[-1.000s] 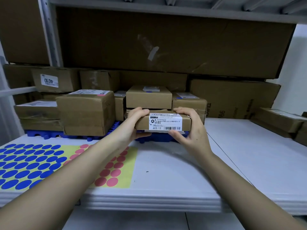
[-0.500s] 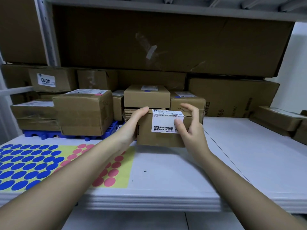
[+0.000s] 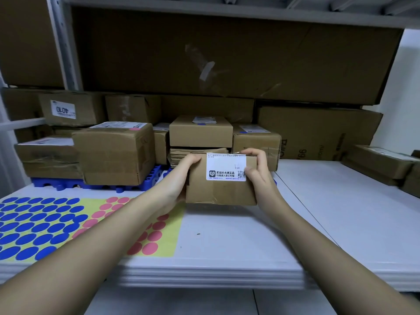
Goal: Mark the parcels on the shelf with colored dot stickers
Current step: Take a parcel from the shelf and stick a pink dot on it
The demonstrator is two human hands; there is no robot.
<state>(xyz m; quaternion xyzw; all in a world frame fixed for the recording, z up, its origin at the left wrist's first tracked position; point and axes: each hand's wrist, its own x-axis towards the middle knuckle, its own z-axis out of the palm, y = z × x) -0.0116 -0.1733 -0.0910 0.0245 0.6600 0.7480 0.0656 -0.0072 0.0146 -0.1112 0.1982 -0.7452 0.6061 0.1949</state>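
You hold a small parcel (image 3: pixel 221 189) between both hands, left hand (image 3: pixel 181 176) and right hand (image 3: pixel 256 171) curled round its ends, long axis across. The sticker sheets (image 3: pixel 86 226) lie below-left of your grip, nearer the left hand; no dot seems visible on it.

Both hands are holding a parcel (image 3: pixel 221 185) above the white shelf (image 3: pixel 329 223), label (image 3: pixel 226 167) facing the camera. The left hand (image 3: pixel 179 178) is gripping its left end, the right hand (image 3: pixel 259 171) its right end. Sticker sheets (image 3: pixel 45 226) of blue and pink dots are lying at left, boxes (image 3: pixel 113 153) sitting stacked behind.
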